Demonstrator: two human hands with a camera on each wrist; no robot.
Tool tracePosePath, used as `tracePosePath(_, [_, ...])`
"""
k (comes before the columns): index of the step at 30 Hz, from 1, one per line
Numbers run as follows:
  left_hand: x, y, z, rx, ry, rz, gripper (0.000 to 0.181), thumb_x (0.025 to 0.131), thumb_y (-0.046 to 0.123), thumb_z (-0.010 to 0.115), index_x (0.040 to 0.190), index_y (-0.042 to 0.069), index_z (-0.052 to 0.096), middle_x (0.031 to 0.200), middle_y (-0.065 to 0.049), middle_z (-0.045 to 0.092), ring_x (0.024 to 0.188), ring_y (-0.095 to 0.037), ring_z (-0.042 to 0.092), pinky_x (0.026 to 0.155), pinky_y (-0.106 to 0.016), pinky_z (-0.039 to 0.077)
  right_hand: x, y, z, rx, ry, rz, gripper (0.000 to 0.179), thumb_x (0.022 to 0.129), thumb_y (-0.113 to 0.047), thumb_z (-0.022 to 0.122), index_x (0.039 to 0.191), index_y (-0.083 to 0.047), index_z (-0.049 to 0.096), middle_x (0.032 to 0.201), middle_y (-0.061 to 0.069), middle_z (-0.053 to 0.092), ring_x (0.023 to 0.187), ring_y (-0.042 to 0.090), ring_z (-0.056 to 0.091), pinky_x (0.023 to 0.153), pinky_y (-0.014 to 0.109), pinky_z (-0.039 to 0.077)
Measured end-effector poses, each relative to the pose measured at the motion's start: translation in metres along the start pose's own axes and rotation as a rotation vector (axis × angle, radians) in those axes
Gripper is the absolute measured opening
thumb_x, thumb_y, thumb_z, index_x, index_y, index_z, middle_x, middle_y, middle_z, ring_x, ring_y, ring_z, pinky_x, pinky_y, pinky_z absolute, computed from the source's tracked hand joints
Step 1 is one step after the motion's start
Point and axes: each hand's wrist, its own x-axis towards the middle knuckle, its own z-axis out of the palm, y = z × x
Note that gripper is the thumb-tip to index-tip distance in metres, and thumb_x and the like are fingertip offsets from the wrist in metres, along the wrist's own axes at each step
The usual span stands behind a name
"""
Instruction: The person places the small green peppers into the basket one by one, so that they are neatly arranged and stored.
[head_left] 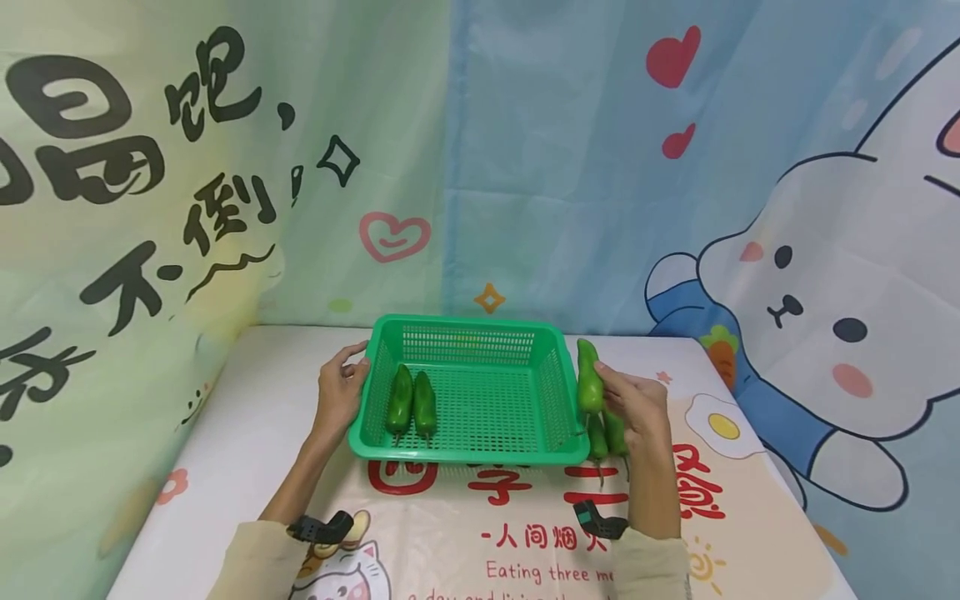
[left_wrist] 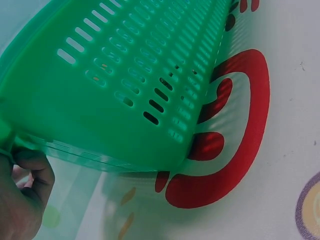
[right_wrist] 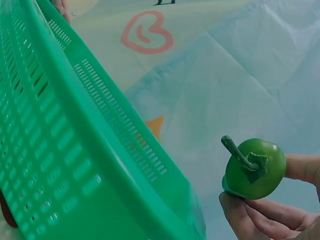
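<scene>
A green plastic basket with slotted walls stands on the table. Two green peppers, one beside the other, lie in its left part. My left hand grips the basket's left rim; the left wrist view shows its thumb and fingers curled at that edge. Just outside the right rim, my right hand holds a green pepper upright, stem end down. The right wrist view shows that pepper's stem end between thumb and fingers. More green peppers lie under this hand, partly hidden.
The table has a printed cover with red characters and a cartoon cat. Behind it hangs a printed cloth backdrop with a cartoon rabbit and hearts. Dark bands sit on both wrists.
</scene>
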Motion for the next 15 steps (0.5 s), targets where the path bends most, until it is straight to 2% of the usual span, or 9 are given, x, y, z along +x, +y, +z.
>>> tracePosePath(3, [0.001,0.001,0.0,0.013,0.003,0.004,0.04,0.117,0.016,0.051,0.154,0.002,0.059,0.098,-0.034,0.076,0.066,-0.006,0.071,0.06,-0.022,0.059,-0.001,-0.003,0.008,-0.015,-0.012,-0.01,0.072,0.098,-0.036,0.084,0.149,0.009,0.06,0.081,-0.014,0.076,0.079,0.001,0.075,0.077,0.014,0.06])
tracePosePath(8, [0.002,0.002,0.0,0.026,0.007,0.002,0.04,0.116,0.016,0.051,0.154,0.003,0.059,0.097,-0.034,0.076,0.066,-0.006,0.07,0.06,-0.022,0.058,-0.003,-0.003,0.023,-0.013,-0.03,-0.06,0.064,0.099,-0.029,0.083,0.142,0.013,0.064,0.078,-0.011,0.077,0.075,0.003,0.075,0.074,0.017,0.06])
tracePosePath(15, [0.002,0.0,0.001,0.019,-0.003,-0.003,0.041,0.117,0.016,0.051,0.154,0.002,0.059,0.098,-0.035,0.076,0.064,-0.006,0.071,0.06,-0.022,0.059,-0.005,-0.001,0.038,-0.016,-0.058,-0.057,0.06,0.098,-0.027,0.084,0.139,0.014,0.066,0.08,-0.009,0.076,0.075,0.004,0.075,0.073,0.018,0.06])
